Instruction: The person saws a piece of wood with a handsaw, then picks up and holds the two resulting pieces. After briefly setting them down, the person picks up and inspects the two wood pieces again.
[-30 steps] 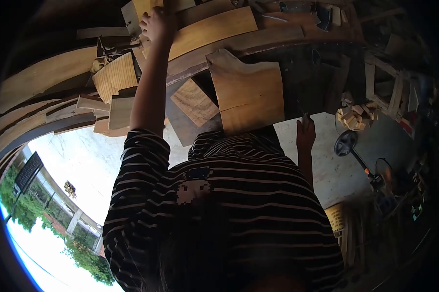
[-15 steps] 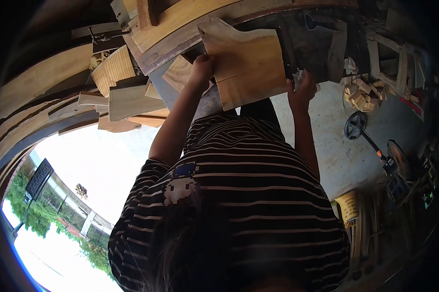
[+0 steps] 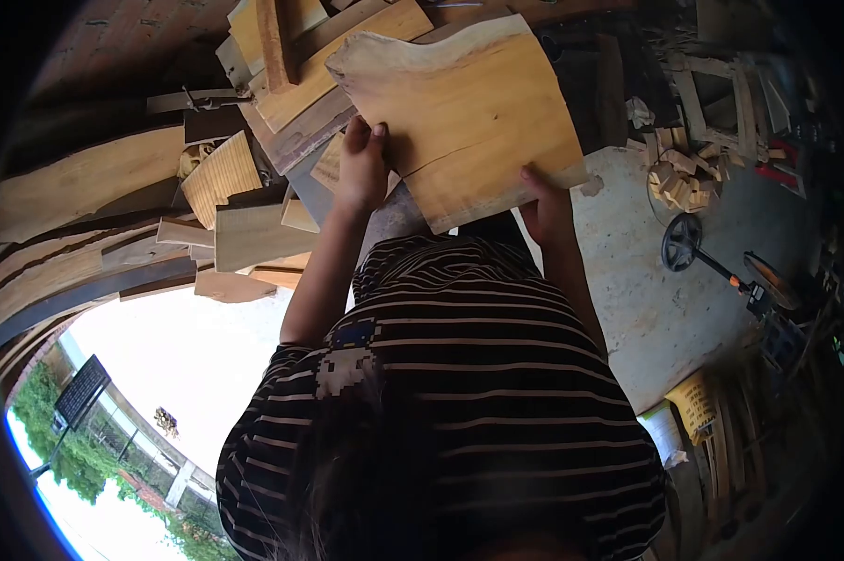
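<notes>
A wide wooden board [image 3: 468, 112] with one wavy edge and a short crack is held up in front of my body. My left hand [image 3: 363, 168] is closed on its left edge, thumb uppermost. At the lower right corner my right hand [image 3: 546, 208] grips the board, thumb on the face and fingers hidden beneath. A small greyish crumpled piece [image 3: 591, 185] pokes out beside that corner; whether my right fingers hold it too is hidden.
Wood offcuts [image 3: 253, 234] and long planks [image 3: 94, 178] are piled on the left. More boards [image 3: 347, 56] lie behind the held one. To the right, a basket of wood blocks [image 3: 685, 178] and a wheeled metal-framed object [image 3: 716, 262] stand on the concrete floor [image 3: 627, 290].
The board has come up closer to the camera and turned slightly. My right hand, beside the board before with a crumpled piece in its fingers, now grips the lower right corner.
</notes>
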The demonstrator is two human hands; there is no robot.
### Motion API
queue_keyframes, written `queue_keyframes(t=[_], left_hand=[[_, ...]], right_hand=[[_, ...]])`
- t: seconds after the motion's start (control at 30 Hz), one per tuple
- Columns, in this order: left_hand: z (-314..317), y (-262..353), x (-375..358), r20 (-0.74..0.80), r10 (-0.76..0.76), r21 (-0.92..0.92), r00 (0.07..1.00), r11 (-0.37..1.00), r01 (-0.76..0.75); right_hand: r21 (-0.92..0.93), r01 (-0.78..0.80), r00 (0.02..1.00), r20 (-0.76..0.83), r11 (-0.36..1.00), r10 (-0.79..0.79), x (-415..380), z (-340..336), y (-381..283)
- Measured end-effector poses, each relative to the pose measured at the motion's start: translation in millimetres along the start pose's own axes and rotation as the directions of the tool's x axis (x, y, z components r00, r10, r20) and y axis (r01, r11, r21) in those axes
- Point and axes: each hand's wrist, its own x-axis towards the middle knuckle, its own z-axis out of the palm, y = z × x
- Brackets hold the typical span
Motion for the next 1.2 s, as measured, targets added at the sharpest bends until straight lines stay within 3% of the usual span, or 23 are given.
queue_keyframes(t=[0.03, 0.07, 0.1, 0.13, 0.17, 0.2, 0.23, 0.27, 0.3, 0.37, 0.4, 0.47, 0.57, 0.7, 1.13, 1.2], left_hand=[[2.8, 12.7, -4.6, 0.064, -0.034, -0.067, 0.997, 0.997, 0.038], [4.3, 23.1, -9.2, 0.131, -0.063, -0.130, 0.989, 0.988, 0.080], [5.0, 30.9, -14.1, 0.133, -0.049, -0.134, 0.990, 0.989, 0.068], [5.3, 37.9, -18.0, 0.224, -0.066, -0.239, 0.972, 0.964, 0.120], [5.8, 42.3, -20.4, 0.320, -0.069, -0.334, 0.945, 0.925, 0.181], [6.1, 42.0, -21.8, 0.328, -0.055, -0.338, 0.943, 0.925, 0.171], [6.0, 38.6, -23.6, 0.283, -0.016, -0.278, 0.959, 0.956, 0.098], [7.3, 36.2, -25.9, 0.238, 0.025, -0.213, 0.971, 0.977, 0.028], [11.1, 39.4, -28.7, 0.242, 0.054, -0.245, 0.969, 0.969, 0.007], [10.3, 39.3, -31.1, 0.246, 0.084, -0.250, 0.966, 0.968, -0.020], [9.4, 39.1, -32.2, 0.247, 0.108, -0.249, 0.963, 0.967, -0.045], [7.7, 37.3, -33.2, 0.245, 0.130, -0.260, 0.961, 0.964, -0.065], [6.4, 33.1, -37.9, 0.212, 0.163, -0.256, 0.964, 0.961, -0.106], [6.5, 30.2, -38.8, 0.155, 0.153, -0.226, 0.976, 0.967, -0.116], [11.0, 18.7, -39.9, 0.119, 0.075, -0.205, 0.990, 0.977, -0.049], [14.0, 16.6, -41.7, 0.096, 0.114, -0.184, 0.989, 0.978, -0.095]], right_hand=[[-0.451, 0.293, 0.953, 0.205, 0.843, -0.222, 2.7, -1.3, -9.1], [-0.450, 0.307, 0.949, 0.212, 0.839, -0.233, 3.9, 1.9, -16.5], [-0.129, 0.151, 0.986, 0.088, 0.980, -0.140, 5.0, 15.3, -43.1], [0.226, 0.003, 1.000, 0.007, 0.974, -0.004, 5.0, 24.4, -61.1], [0.105, 0.125, 0.991, 0.026, 0.987, -0.129, 5.0, 26.7, -66.8], [0.102, 0.141, 0.989, 0.029, 0.985, -0.144, 4.3, 26.5, -72.0], [-0.153, 0.345, 0.937, 0.106, 0.926, -0.332, 1.9, 25.1, -76.6], [-0.377, 0.526, 0.850, 0.225, 0.762, -0.476, -0.8, 23.9, -81.5], [-0.380, 0.533, 0.846, 0.228, 0.756, -0.482, -3.5, 27.1, -88.2], [-0.175, 0.258, 0.966, 0.025, 0.950, -0.258, -10.1, 39.9, -98.7], [-0.178, 0.263, 0.964, 0.025, 0.948, -0.263, -11.9, 44.2, -99.5], [0.020, 0.241, 0.967, -0.089, 0.970, -0.238, -13.6, 51.8, -101.0], [0.089, 0.216, 0.969, -0.142, 0.972, -0.203, -19.6, 60.7, -106.9], [0.020, 0.208, 0.974, -0.101, 0.978, -0.205, -27.8, 60.3, -111.4], [-0.088, 0.275, 0.933, -0.216, 0.957, -0.288, -37.3, 64.0, -110.3], [-0.106, 0.277, 0.930, -0.220, 0.955, -0.294, -35.4, 60.7, -104.8]])
